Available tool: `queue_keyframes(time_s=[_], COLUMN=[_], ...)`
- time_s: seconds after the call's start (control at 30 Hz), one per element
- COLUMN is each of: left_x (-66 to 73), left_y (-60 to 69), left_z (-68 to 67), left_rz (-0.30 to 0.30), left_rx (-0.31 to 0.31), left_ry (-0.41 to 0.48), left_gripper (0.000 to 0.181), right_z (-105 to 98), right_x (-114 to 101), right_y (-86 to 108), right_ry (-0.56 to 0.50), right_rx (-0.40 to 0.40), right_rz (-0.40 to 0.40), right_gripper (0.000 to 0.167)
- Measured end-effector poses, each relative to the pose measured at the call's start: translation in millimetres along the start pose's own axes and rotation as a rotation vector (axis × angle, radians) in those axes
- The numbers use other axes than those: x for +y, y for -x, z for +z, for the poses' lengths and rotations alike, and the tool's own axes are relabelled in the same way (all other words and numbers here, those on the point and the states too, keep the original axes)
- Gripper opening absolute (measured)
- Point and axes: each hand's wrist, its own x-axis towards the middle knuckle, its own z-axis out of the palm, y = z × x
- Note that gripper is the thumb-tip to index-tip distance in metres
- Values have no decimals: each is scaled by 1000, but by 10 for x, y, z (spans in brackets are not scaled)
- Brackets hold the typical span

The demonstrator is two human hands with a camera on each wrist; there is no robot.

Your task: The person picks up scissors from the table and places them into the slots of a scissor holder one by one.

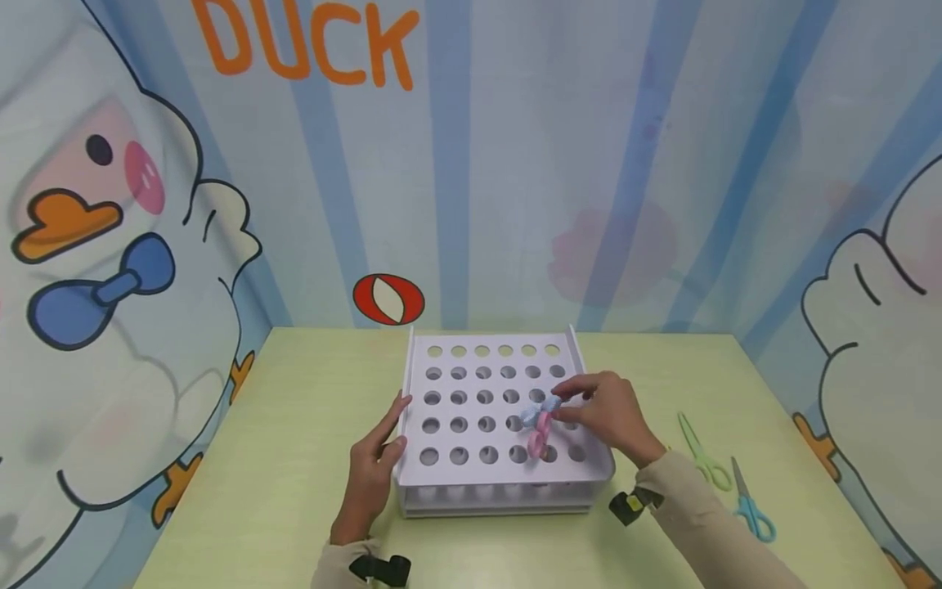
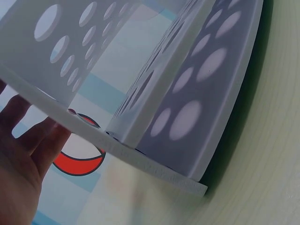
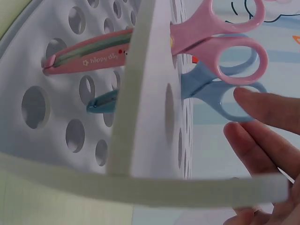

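Observation:
A white rack (image 1: 471,425) with rows of round holes stands on the table. Pink scissors (image 3: 236,47) sit in one hole, handles up, their pink sheath (image 3: 93,56) showing below the top panel. Beside them, light-blue scissors (image 3: 201,89) stand in another hole, blade end below the panel. My right hand (image 1: 607,409) holds a light-blue handle loop between thumb and fingers. At the rack's left side, my left hand (image 1: 371,474) rests its extended fingers against the side panel (image 2: 51,110).
On the table (image 1: 309,393), right of the rack, lie green-handled scissors (image 1: 706,462) and blue-handled scissors (image 1: 752,511). A striped cloth backdrop (image 1: 500,164) with duck pictures rises behind the table and at both sides.

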Motion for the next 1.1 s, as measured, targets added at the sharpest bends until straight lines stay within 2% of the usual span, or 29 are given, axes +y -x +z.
queue_keyframes(time_s=[0.23, 0.4, 0.63, 0.87, 1.1], left_x=[4, 8, 8, -10, 5], left_y=[2, 9, 4, -2, 3], left_z=[-7, -6, -4, -4, -1], left_rz=[10, -5, -36, -15, -23], left_rx=[-7, -8, -3, -1, -4], left_ry=[4, 18, 7, 1, 17], left_gripper=[50, 51, 53, 53, 53], right_z=[-53, -93, -185, -287, -362], right_x=[-31, -12, 79, 151, 219], right_y=[15, 15, -6, -16, -17], right_ry=[-5, -24, -23, -24, -37], right_rx=[0, 10, 55, 117, 156], right_rz=[13, 13, -1, 8, 19], right_gripper=[26, 25, 23, 21, 19])
